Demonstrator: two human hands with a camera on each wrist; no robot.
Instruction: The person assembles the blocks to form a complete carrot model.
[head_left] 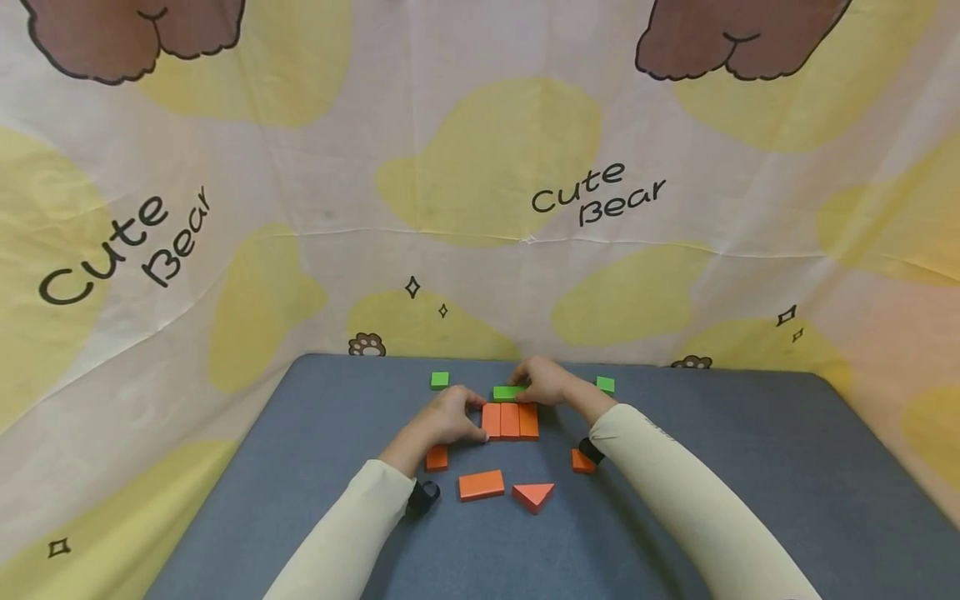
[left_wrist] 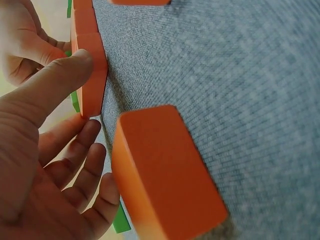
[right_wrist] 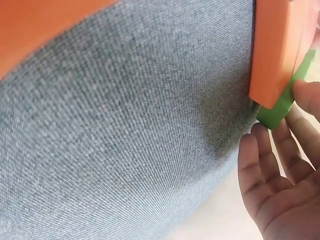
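Note:
Three orange blocks (head_left: pixel 510 422) stand side by side in a row at the middle of the grey table. My left hand (head_left: pixel 448 417) pinches the leftmost orange block (left_wrist: pixel 93 75) between thumb and index finger; its other fingers are loosely bent. Along the far side of the row lies a long green block (head_left: pixel 505 393), up against the orange ones. My right hand (head_left: pixel 549 383) holds its right end, thumb on one side and fingers on the other, as the right wrist view shows of the green block (right_wrist: pixel 277 111). Part of it is hidden behind the hand.
Nearer me lie an orange rectangular block (head_left: pixel 482 486) and a reddish triangular block (head_left: pixel 533 497). Small orange blocks sit by the left wrist (head_left: pixel 437 458) and right wrist (head_left: pixel 582 462). Small green blocks lie far left (head_left: pixel 439 381) and far right (head_left: pixel 605 384). A printed cloth (head_left: pixel 480 275) hangs behind.

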